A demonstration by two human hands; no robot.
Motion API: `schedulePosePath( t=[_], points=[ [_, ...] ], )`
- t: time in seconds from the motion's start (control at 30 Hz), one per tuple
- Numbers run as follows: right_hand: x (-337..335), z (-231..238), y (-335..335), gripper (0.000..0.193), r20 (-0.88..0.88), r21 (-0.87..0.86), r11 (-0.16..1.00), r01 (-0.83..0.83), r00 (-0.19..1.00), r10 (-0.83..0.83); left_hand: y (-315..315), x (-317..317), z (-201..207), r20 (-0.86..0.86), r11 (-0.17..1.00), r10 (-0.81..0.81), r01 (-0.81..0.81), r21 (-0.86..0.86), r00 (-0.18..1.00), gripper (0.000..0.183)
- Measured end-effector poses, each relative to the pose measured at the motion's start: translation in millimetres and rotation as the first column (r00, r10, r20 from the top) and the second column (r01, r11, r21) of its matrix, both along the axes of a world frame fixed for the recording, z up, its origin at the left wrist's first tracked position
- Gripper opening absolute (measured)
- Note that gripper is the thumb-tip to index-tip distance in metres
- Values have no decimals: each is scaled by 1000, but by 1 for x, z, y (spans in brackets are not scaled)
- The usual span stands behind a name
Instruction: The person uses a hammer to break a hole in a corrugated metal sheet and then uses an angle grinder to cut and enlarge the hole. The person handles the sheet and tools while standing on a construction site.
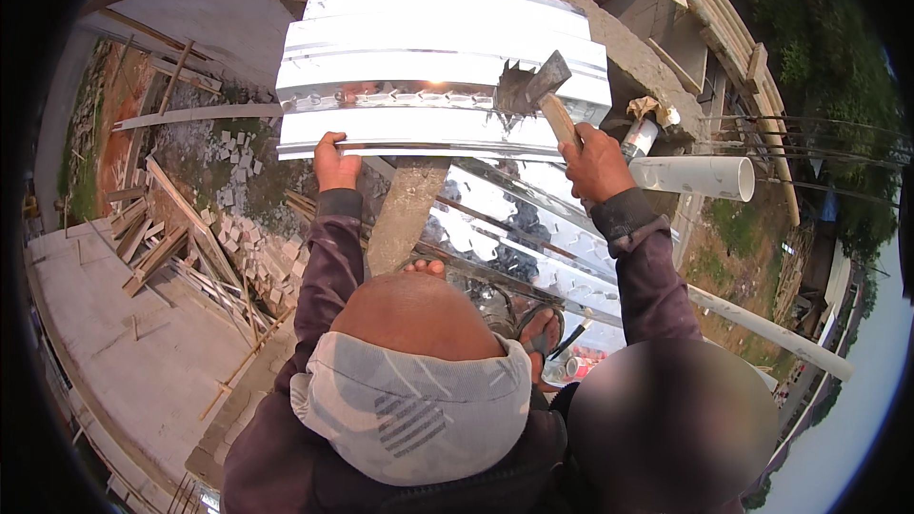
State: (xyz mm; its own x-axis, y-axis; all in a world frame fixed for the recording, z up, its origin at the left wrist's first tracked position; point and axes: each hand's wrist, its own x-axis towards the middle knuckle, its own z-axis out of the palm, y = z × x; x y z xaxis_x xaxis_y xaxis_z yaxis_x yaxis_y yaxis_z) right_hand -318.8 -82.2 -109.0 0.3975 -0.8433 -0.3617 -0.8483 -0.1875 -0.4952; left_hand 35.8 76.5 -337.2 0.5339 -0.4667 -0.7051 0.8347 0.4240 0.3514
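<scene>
One ribbed metal sheet (433, 62), bright silver to white in the glare, lies ahead of the person, its near edge passing over a concrete beam (400, 214); toward its right side a ragged hole (515, 92) gapes, its rim torn into points; the sheet looks thin, so I judge it light for its breadth, stiff along the ribs, readier to bend across them; the glossy face is probably slippery, and the metal likely dents easily rather than breaks.

Best hold, to my eye: the long near edge, well away from the hole, where the torn points look sharp enough to cut bare skin; a second hold on the plain left end would seem steadier than one near the tear.

Left hand (338, 169) has its fingers bent over that near edge, toward the left corner, pinching the sheet there; the thumb's placement I cannot make out; right hand (595, 164) is wrapped about the wooden handle of a hammer (548, 75), its metal head over the hole's right side.

Farther out: a white pipe (695, 177) just beside the right wrist; more shiny sheeting (562, 252) below the near edge; a sandalled foot (541, 331) near it; broken blocks (236, 157) well off left; trees (819, 48) far right.
</scene>
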Motion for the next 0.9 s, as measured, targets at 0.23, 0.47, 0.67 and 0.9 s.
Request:
schedulePosePath(
  t=[0.23,0.47,0.67,0.9],
  points=[
    [22,-23,20,28,-110,251,964,86,992,-60,4,-2,-19,9,999,24,-24,23,1000,27],
    [-17,13,14,26,49,-280,958,-62,996,78,-4,-5,15,10,998,51,-51,37,999,21],
    [-2,38,-11,29,-155,-340,877,-340,940,305,-5,-1,17,28,999,48,-48,-22,998,21],
    [-2,43,-26,23,-306,-305,847,-436,887,346,-13,-4,22,39,993,72,-76,94,997,16]
  ],
)
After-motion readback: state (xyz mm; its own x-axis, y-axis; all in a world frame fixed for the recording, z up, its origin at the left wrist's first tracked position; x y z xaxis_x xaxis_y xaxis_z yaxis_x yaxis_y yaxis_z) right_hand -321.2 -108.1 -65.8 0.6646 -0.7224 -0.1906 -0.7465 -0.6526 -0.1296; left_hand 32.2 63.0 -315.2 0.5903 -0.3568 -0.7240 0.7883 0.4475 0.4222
